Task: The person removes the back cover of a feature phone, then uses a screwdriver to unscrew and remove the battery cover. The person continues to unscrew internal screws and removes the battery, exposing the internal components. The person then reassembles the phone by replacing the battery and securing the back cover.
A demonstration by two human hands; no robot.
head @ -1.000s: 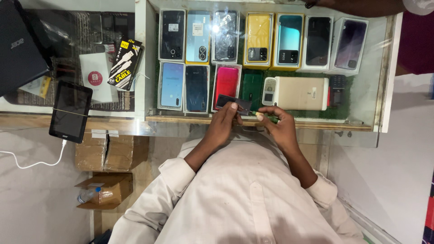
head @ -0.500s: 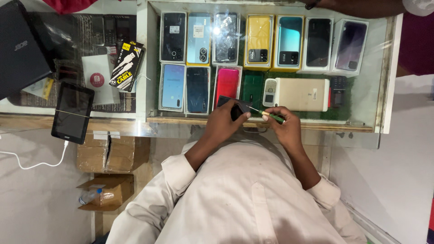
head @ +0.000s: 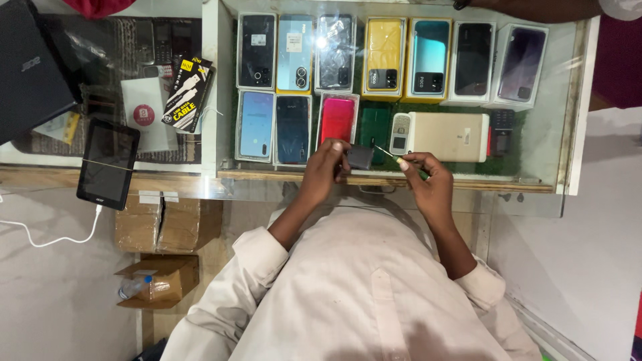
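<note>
Hands of a person in a cream long-sleeved shirt meet above the near edge of a glass display counter (head: 575,107). The left hand (head: 326,167) is curled around a small dark device (head: 360,157), thumb and fingers pinching its left side so it sits tilted just over the counter's wooden front rail. The right hand (head: 428,180), just right of the device, has its thumb and forefinger pressed together on a thin tool (head: 388,154) whose metal tip points at the device's right edge; whether tip and device touch cannot be told.

Under the counter glass, beyond the hands, lie two rows of phones: a yellow phone (head: 384,57) and a teal phone (head: 429,59) in the far row, a red phone (head: 337,119) and a gold tablet (head: 449,136) in the near row. Left of the counter's white divider sit a boxed cable (head: 187,93), a black laptop (head: 30,70) and a small black tablet (head: 108,162) on a white charging lead. Cardboard boxes (head: 157,224) stand on the floor below the counter's front. Another person's forearm (head: 535,8) rests along the counter's far edge.
</note>
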